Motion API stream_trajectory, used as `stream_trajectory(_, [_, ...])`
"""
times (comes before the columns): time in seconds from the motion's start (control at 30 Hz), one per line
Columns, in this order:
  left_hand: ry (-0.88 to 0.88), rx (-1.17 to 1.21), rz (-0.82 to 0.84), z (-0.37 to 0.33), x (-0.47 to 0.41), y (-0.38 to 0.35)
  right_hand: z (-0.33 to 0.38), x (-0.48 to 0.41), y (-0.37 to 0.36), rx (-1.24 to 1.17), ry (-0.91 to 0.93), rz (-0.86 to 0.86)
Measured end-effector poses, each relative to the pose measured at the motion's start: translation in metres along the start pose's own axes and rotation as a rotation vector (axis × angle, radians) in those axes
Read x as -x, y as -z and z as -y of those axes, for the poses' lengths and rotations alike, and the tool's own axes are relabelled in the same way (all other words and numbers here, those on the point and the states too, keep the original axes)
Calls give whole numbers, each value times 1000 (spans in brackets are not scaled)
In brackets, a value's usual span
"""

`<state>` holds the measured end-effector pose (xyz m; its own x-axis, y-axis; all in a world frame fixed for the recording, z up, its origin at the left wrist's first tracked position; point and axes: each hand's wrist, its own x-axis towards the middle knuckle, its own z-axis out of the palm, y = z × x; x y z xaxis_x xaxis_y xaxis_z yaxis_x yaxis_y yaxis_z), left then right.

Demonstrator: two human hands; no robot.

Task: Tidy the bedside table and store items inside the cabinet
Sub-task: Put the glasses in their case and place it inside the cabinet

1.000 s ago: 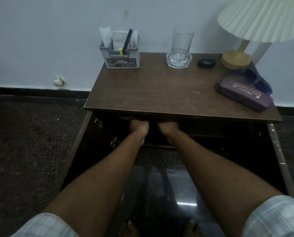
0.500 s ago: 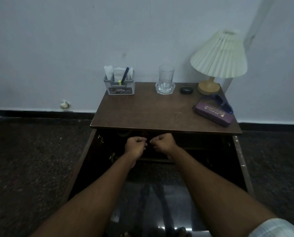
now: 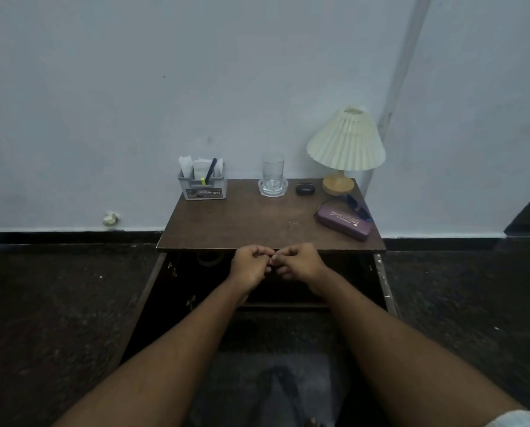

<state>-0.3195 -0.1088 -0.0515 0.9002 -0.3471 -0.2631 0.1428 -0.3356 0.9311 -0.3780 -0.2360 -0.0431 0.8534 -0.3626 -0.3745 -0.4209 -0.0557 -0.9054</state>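
Note:
The brown bedside table (image 3: pixel 242 220) carries a grey organizer (image 3: pixel 202 188) with a pen and papers, a clear glass (image 3: pixel 273 174) on a coaster, a small black case (image 3: pixel 305 189), a purple glasses case (image 3: pixel 343 221) and blue sunglasses (image 3: pixel 357 204) behind it. Below the top, the cabinet (image 3: pixel 196 282) is open and dark inside. My left hand (image 3: pixel 250 268) and my right hand (image 3: pixel 299 263) hover side by side just in front of the table's front edge. Both have curled fingers, knuckles almost touching, and nothing shows in either.
A cream pleated lamp (image 3: pixel 346 143) stands at the table's back right corner. The cabinet doors swing out at the left (image 3: pixel 146 297) and right (image 3: pixel 385 285). A faint ring shape (image 3: pixel 208 260) sits inside the cabinet. Dark floor lies all around, with a white wall behind.
Both hands have come up and out of the cabinet to the table's front edge. The view has pulled back, so the table looks smaller and farther.

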Motion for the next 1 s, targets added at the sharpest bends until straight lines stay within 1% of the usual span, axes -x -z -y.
stream_trajectory(0.17, [-38,9,32,-15,-1,-25,4,6,31,25,57,-40])
stream_trajectory(0.33, [-82,35,79,-24,-11,-55,6,-1,71,109,173,-138])
stream_trajectory(0.43, [-83,17,104,-25,-26,-70,1,-16,101,205,249,-266])
stream_trajectory(0.5, [-91,13,96,-24,-36,-80,1,-27,120,319,289,-379])
stream_trajectory(0.63, [-122,20,57,-24,-61,-95,1,-51,158,409,309,-612])
stream_trajectory(0.7, [-140,-15,20,-25,-73,-99,1,-66,174,453,300,-690])
stream_trajectory(0.8, [-156,-60,-20,-25,-91,-103,-1,-85,187,519,225,-704])
stream_trajectory(1.0, [-129,-74,-12,-15,-108,-109,-8,-109,196,610,154,-553])
